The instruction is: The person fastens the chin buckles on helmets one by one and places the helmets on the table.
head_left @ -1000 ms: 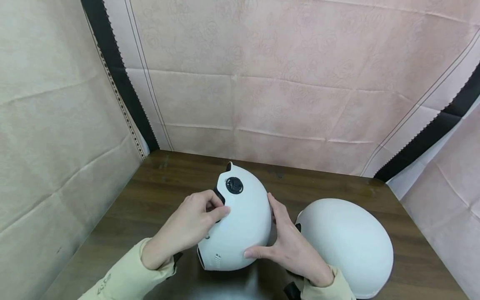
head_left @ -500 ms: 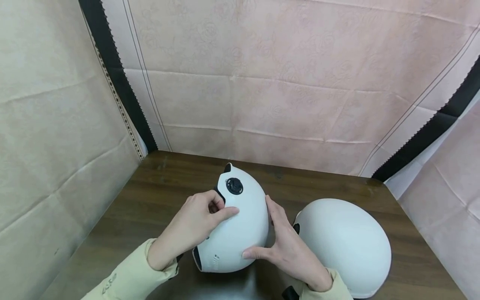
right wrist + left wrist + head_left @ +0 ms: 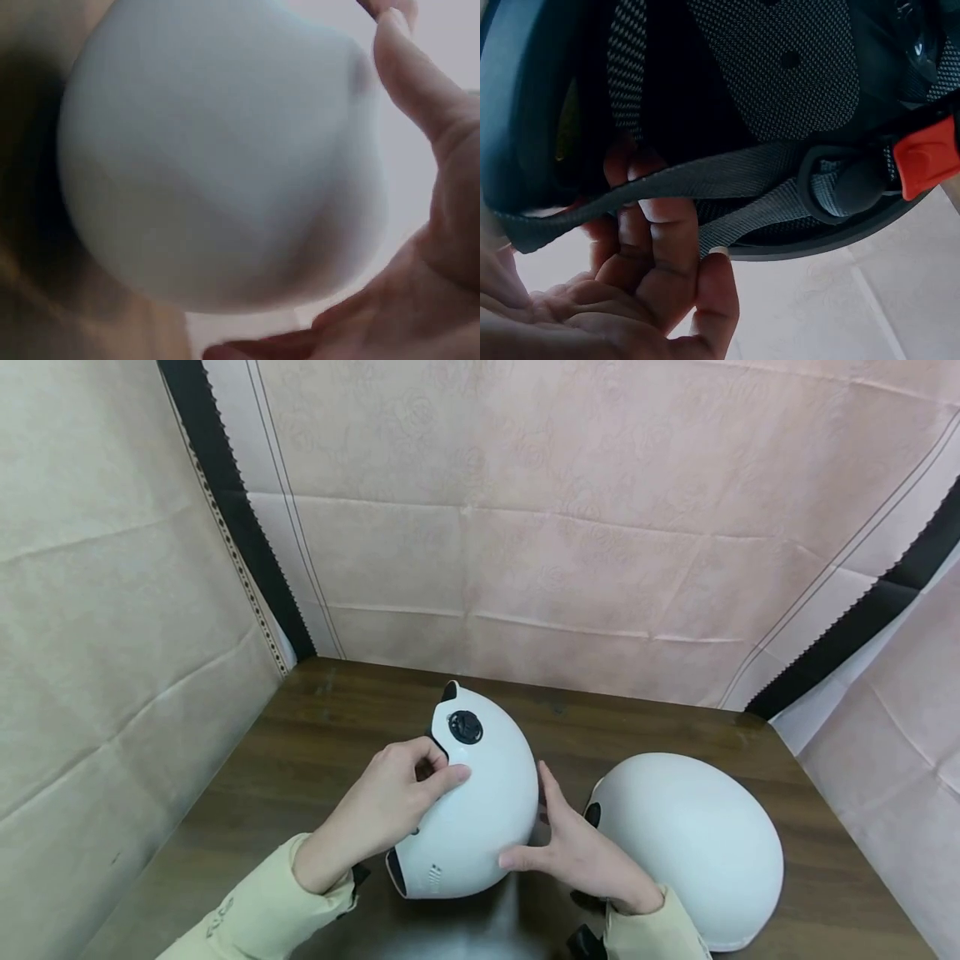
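Observation:
A white helmet [image 3: 487,810] stands on its side on the table, its opening facing left. My left hand [image 3: 382,802] grips its left rim, the thumb on the outer shell and the fingers curled inside. In the left wrist view, those fingers are among the black chin straps [image 3: 712,176], below a mesh-patterned liner [image 3: 802,82] and left of a red buckle piece [image 3: 928,157]. A round black fitting [image 3: 466,727] sits on the shell. My right hand [image 3: 577,852] is spread around the helmet's right side; whether its thumb touches the shell is hard to tell.
A second white helmet [image 3: 690,852] sits to the right, close behind my right hand. The brown wooden table [image 3: 300,760] ends at pale fabric walls [image 3: 525,568] at the back and sides.
My right hand has eased slightly rightward, its thumb farther toward the shell's edge. The left hand keeps its grip on the rim, and the helmet has tilted slightly.

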Demonstrator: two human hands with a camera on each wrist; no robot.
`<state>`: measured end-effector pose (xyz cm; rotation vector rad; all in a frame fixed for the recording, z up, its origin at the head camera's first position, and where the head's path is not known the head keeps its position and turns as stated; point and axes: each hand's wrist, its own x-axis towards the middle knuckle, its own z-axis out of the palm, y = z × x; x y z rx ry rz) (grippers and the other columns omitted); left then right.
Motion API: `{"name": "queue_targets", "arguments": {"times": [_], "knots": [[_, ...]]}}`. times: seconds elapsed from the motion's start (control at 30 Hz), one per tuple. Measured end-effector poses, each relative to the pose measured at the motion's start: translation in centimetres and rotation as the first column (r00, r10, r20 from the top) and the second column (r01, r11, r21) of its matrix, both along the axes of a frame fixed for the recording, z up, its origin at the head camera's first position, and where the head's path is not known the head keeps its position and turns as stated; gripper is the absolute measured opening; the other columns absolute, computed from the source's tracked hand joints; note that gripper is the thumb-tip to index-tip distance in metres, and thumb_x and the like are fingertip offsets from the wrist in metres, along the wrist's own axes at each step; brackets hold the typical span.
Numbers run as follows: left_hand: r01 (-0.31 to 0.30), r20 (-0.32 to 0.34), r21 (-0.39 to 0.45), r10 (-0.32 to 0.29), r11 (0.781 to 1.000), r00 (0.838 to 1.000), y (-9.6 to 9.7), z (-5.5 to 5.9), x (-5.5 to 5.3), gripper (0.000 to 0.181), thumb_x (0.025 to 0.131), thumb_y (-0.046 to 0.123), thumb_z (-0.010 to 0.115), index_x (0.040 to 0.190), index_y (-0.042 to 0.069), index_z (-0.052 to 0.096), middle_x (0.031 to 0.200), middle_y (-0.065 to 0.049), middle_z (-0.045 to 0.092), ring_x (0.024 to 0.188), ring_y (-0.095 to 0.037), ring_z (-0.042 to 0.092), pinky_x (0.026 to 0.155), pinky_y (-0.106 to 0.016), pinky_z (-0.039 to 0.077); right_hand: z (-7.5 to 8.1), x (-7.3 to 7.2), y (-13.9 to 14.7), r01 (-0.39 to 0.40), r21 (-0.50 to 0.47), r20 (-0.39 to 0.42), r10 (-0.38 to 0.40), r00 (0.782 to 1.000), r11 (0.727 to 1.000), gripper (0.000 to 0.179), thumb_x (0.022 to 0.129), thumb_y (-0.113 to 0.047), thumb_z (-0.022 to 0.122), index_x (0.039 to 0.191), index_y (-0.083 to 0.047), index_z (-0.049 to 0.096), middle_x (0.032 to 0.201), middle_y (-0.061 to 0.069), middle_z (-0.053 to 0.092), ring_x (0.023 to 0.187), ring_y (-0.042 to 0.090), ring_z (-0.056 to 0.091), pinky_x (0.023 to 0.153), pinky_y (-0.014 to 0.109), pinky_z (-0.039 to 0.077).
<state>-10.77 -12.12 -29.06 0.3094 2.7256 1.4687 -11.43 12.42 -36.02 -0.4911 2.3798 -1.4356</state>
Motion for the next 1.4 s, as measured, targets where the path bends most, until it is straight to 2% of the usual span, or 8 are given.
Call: {"name": "queue_targets", "arguments": {"times": [0.1,0.17,0.33,0.6,0.83,1.07,1.27,1.4], "knots": [[-0.003,0.001,0.003,0.003,1.0,1.0,-0.1,0.0,0.0,0.02,0.091,0.029,0.069,0.084,0.012,0.062,0.064,-0.002,0.052,0.061,-0.016,0.051,0.057,-0.032,0.044,-0.5,-0.6,0.3,-0.043,-0.128,0.044,0.049,0.998,0.991,0.096,0.087,-0.027,0.074,0.155,-0.028,0.007,0.15,0.002,0.031,0.13,0.023,0.043,0.101,0.044,0.04],[-0.008,0.001,-0.002,0.008,1.0,1.0,-0.1,0.0,0.0,0.019,0.091,0.029,0.069,0.084,0.012,0.062,0.066,-0.002,0.053,0.063,-0.016,0.051,0.058,-0.032,0.045,-0.6,-0.7,0.3,-0.05,-0.171,0.041,0.058,0.997,0.984,0.086,0.089,-0.024,0.072,0.152,-0.033,0.015,0.144,0.002,0.039,0.124,0.023,0.049,0.097,0.041,0.044],[-0.024,-0.009,-0.006,0.024,1.0,1.0,-0.3,0.1,0.1,0.019,0.092,0.027,0.068,0.084,0.012,0.061,0.068,-0.002,0.053,0.066,-0.016,0.05,0.06,-0.032,0.044,0.0,-0.3,0.1,0.009,-0.124,0.011,-0.008,1.0,0.992,0.085,0.087,-0.031,0.074,0.151,-0.036,0.019,0.139,0.0,0.045,0.12,0.021,0.053,0.094,0.038,0.047],[-0.003,-0.029,0.02,0.003,1.0,1.0,-1.3,0.4,0.1,0.016,0.094,0.021,0.065,0.085,0.01,0.058,0.077,-0.003,0.057,0.074,-0.018,0.053,0.066,-0.033,0.046,1.0,0.7,-0.1,0.112,-0.021,-0.03,-0.113,0.993,0.993,0.09,0.086,-0.04,0.073,0.155,-0.027,0.017,0.14,0.003,0.044,0.124,0.025,0.05,0.092,0.042,0.049],[0.022,0.013,0.052,-0.023,0.998,1.0,-1.7,0.4,-0.1,0.017,0.095,0.021,0.064,0.086,0.009,0.057,0.078,-0.004,0.057,0.076,-0.019,0.054,0.064,-0.034,0.046,1.2,0.8,-0.2,0.157,-0.045,-0.016,-0.158,0.987,0.987,0.077,0.089,-0.043,0.068,0.152,-0.026,0.026,0.137,0.004,0.046,0.122,0.025,0.053,0.093,0.045,0.048],[0.029,0.048,0.076,-0.033,0.997,0.998,-2.1,0.3,-0.3,0.02,0.096,0.025,0.063,0.089,0.008,0.057,0.074,-0.005,0.053,0.073,-0.019,0.051,0.062,-0.034,0.043,1.2,0.5,-0.1,0.144,-0.136,-0.002,-0.146,0.989,0.98,0.058,0.093,-0.039,0.065,0.141,-0.028,0.036,0.143,-0.005,0.041,0.133,0.017,0.04,0.104,0.044,0.038],[0.035,0.082,0.11,-0.045,0.993,0.996,-2.2,0.2,-0.6,0.022,0.096,0.028,0.062,0.09,0.007,0.058,0.074,-0.005,0.052,0.075,-0.02,0.051,0.063,-0.034,0.043,1.3,0.4,-0.2,0.149,-0.128,-0.013,-0.152,0.988,0.98,0.058,0.093,-0.04,0.065,0.141,-0.029,0.035,0.141,-0.004,0.042,0.13,0.018,0.041,0.102,0.045,0.04],[0.027,0.115,0.16,-0.046,0.987,0.992,-2.8,0.1,-0.8,0.023,0.097,0.027,0.061,0.092,0.005,0.058,0.076,-0.006,0.054,0.078,-0.021,0.052,0.065,-0.035,0.045,1.3,0.2,-0.3,0.164,-0.143,-0.029,-0.17,0.985,0.976,0.052,0.095,-0.04,0.061,0.139,-0.024,0.039,0.14,-0.002,0.045,0.129,0.018,0.043,0.102,0.044,0.04]]}}
